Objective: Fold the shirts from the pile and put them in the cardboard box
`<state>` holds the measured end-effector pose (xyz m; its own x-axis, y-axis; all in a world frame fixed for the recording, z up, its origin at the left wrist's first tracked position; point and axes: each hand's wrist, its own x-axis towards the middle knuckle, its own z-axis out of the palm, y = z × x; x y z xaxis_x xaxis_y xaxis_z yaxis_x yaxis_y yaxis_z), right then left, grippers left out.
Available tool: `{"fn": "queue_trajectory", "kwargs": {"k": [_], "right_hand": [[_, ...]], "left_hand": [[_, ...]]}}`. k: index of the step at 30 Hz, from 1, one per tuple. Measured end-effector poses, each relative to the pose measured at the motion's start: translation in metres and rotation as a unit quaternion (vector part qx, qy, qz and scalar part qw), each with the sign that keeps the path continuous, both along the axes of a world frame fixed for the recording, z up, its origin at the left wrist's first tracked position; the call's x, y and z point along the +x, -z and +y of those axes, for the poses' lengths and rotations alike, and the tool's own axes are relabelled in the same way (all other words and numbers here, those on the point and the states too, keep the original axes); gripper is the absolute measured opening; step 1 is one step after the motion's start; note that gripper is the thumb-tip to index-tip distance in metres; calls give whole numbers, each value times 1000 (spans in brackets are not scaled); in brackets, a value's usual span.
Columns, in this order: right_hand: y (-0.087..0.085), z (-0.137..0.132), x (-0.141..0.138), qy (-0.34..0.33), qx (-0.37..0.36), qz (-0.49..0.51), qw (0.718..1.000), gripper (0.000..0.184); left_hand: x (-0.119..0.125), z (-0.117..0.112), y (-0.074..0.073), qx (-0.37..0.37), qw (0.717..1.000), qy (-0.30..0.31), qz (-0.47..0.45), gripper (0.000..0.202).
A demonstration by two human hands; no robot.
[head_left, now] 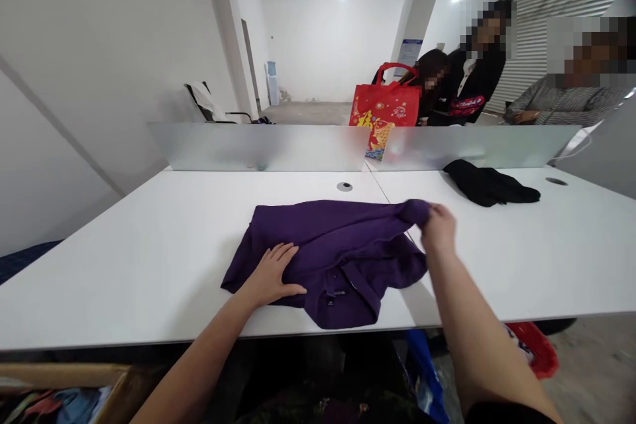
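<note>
A purple shirt point(318, 232) lies partly folded on the white table point(149, 245), its collar with a label toward me and hanging close to the front edge. My left hand point(272, 274) rests flat on the shirt's left part, fingers spread. On the far right side, my right hand point(439, 228) is closed around a bunched edge of the same shirt and holds it a little raised. The fingertips of that hand are partly hidden by cloth and blur.
A black garment point(491, 184) lies at the back right. Frosted dividers point(268, 148) run along the rear edge, with a red gift bag point(385, 106) and several people behind. Below the table are a box of clothes point(64, 397), a blue bag point(428, 377) and a red basket point(539, 348).
</note>
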<state>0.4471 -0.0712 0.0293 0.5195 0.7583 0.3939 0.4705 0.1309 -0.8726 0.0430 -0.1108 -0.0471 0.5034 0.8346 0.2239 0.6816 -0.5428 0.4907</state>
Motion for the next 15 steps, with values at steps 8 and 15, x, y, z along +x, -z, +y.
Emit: {"fn": "queue_trajectory", "kwargs": {"k": [8,15], "right_hand": [[25,-88,14,-100,-71,44,991,26],[56,-141,-104,-199,-148,-379,891,15]], "left_hand": [[10,2,9,50,997,-33,39,43],[27,42,-34,7,961,-224,-162,25]]}}
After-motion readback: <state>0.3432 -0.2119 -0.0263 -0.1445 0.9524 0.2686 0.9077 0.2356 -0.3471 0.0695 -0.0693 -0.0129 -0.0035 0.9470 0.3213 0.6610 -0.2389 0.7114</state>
